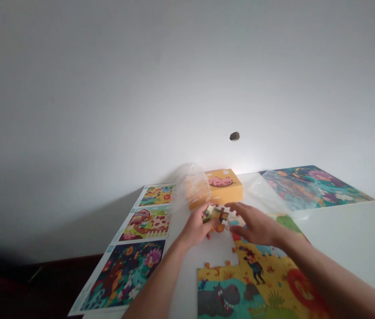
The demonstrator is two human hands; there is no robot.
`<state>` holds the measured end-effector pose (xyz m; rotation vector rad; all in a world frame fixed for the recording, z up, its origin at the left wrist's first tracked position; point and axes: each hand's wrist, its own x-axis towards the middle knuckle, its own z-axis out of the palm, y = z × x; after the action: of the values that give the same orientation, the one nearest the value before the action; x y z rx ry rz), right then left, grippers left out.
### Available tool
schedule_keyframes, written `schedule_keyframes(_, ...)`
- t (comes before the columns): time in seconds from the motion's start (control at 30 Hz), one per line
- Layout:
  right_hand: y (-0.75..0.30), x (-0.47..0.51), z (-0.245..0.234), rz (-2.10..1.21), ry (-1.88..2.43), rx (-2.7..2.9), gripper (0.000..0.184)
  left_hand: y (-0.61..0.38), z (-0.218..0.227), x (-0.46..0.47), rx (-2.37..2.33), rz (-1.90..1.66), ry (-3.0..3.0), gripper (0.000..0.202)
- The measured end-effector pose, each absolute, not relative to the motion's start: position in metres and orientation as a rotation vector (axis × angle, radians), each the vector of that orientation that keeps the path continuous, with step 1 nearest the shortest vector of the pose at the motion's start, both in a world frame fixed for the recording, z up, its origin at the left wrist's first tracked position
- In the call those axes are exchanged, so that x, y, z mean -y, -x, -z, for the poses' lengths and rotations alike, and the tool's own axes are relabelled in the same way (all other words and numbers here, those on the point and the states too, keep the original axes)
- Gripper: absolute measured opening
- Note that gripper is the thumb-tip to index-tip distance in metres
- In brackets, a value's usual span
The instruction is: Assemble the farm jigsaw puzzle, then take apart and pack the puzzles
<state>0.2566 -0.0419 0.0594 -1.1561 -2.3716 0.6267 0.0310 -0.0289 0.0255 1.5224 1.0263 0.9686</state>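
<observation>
My left hand (198, 227) is closed around a few loose puzzle pieces (220, 215), held above the white table. Beside them my right hand (252, 223) has its thumb and fingers spread apart, with nothing visible between them. Below my right hand lies a partly joined jigsaw puzzle (222, 292) with a hippo, a small figure in a hat and a red-maned lion. Its upper left part is a gap with bare table and knobbed edges around it. My right forearm hides some of the puzzle.
A yellow box (230, 192) with a pink pig picture stands against the wall, a clear plastic bag (192, 188) leaning on it. To the left lies a sheet of three pictures (146, 223). Another finished-looking puzzle (335, 188), partly under clear plastic (274, 195), lies at the back right.
</observation>
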Motion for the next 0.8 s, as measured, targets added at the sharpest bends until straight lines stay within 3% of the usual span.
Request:
schedule_keyframes(0.07, -0.280, 0.047, -0.054, -0.560, 1.200, 2.626, 0.097, -0.030, -0.027, 0.029, -1.041, -0.994, -1.518, 0.045)
schedule_keyframes(0.13, -0.296, 0.053, -0.039, -0.495, 1.391, 2.678, 0.114, -0.030, -0.029, 0.028, -1.050, -1.029, -1.517, 0.044)
schedule_keyframes(0.3, -0.280, 0.062, -0.007, -0.330, 1.359, 2.658, 0.103, -0.035, -0.033, 0.028, -1.106, -1.152, -1.524, 0.042)
schedule_keyframes(0.5, -0.223, 0.061, -0.021, -0.284, 1.287, 2.603, 0.107, -0.029, -0.031, 0.028, -1.218, -1.231, -1.644, 0.033)
schedule_keyframes(0.57, -0.212, 0.058, -0.027, -0.256, 1.280, 2.544, 0.100, -0.027, -0.030, 0.027, -1.274, -1.270, -1.736, 0.029)
schedule_keyframes(0.7, -0.204, 0.045, -0.029, -0.259, 1.342, 2.396, 0.054, -0.025, -0.027, 0.025, -1.356, -1.331, -1.859, 0.026)
schedule_keyframes(0.8, -0.204, 0.036, -0.024, -0.330, 1.368, 2.304, 0.034, -0.024, -0.025, 0.023, -1.424, -1.364, -1.870, 0.028)
